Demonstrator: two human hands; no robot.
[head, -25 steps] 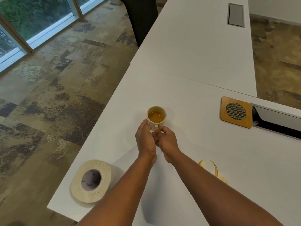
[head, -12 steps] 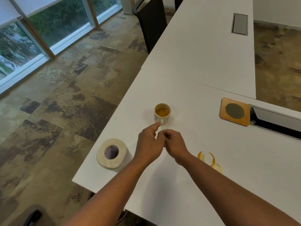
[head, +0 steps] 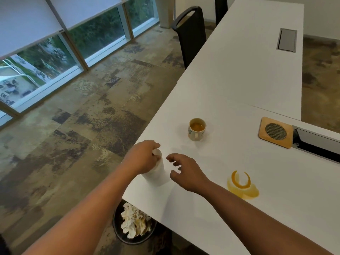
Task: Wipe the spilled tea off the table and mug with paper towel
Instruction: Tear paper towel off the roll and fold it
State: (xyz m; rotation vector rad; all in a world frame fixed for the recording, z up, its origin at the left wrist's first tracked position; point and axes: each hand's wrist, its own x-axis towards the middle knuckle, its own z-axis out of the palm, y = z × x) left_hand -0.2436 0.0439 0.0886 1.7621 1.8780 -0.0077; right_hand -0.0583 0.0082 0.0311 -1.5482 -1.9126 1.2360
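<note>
Left hand (head: 145, 159) grips the paper towel roll (head: 156, 173); right hand (head: 185, 172) spread; mug (head: 196, 129) lettering unreadable.

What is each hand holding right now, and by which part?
The left hand grips the paper towel roll at its top end. The right hand hovers open beside it, holding nothing.

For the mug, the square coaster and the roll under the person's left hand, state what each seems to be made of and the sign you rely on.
Mug: probably glazed ceramic; cream, smooth, thick-walled, with a printed band.
Coaster: seemingly wood or bamboo; tan with rounded corners, and a dark mesh-like disc, material unclear.
Roll: soft white paper towel, matte, held by the left hand.
</note>
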